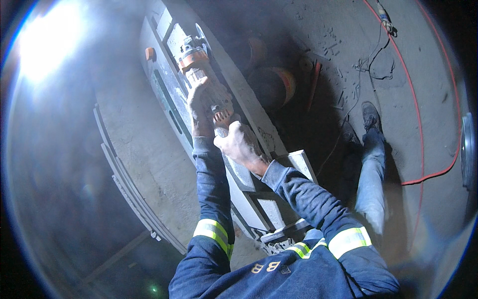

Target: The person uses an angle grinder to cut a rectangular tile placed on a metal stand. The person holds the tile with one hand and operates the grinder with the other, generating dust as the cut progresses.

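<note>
An orange and grey angle grinder (pixel 194 61), coated in dust, lies lengthwise along my arms over a long metal workpiece (pixel 164 94) with raised strips and slots. My left hand (pixel 198 102) is closed on the grinder's forward body, just behind the orange head. My right hand (pixel 239 144) grips its rear body, below the orange vented section. The grinder's disc is only partly seen at the far end, so whether it touches the metal is unclear. Below my right hand the metal structure continues toward my body in several cross pieces.
Round containers (pixel 271 87) lie in shadow right of the workpiece. A red hose (pixel 423 174) and thin cables run over the dusty floor (pixel 318 20), near a shoe (pixel 371 117). Long narrow strips (pixel 129 184) lie at the left. A bright lamp (pixel 47 42) glares upper left.
</note>
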`<action>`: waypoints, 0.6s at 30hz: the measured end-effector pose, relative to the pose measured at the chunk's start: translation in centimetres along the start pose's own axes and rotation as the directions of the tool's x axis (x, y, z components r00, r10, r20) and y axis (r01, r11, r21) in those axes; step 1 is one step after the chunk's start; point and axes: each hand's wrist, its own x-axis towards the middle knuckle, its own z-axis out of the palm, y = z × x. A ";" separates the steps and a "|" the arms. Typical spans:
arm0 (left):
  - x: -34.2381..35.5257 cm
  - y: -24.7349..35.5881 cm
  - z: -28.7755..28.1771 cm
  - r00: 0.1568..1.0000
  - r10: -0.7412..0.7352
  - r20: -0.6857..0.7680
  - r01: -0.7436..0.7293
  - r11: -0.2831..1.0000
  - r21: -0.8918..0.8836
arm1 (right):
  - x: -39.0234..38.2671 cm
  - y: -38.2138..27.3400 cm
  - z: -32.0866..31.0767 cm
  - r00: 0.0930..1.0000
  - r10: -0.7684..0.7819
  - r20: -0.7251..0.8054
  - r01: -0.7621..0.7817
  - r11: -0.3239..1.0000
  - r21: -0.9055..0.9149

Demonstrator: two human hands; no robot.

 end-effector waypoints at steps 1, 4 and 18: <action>0.1 0.0 0.0 1.000 0.001 0.002 -0.001 1.000 -0.004 | -0.2 0.1 0.3 0.999 -0.006 -0.049 0.006 1.000 0.015; -0.2 0.0 0.0 1.000 -0.001 -0.001 0.001 1.000 -0.009 | -0.4 0.5 0.4 0.999 0.040 0.024 -0.042 0.993 0.107; -2.1 0.0 0.9 1.000 -0.018 -0.024 0.017 0.999 -0.045 | -3.0 -0.7 -2.0 0.996 0.056 0.071 -0.055 0.998 -0.026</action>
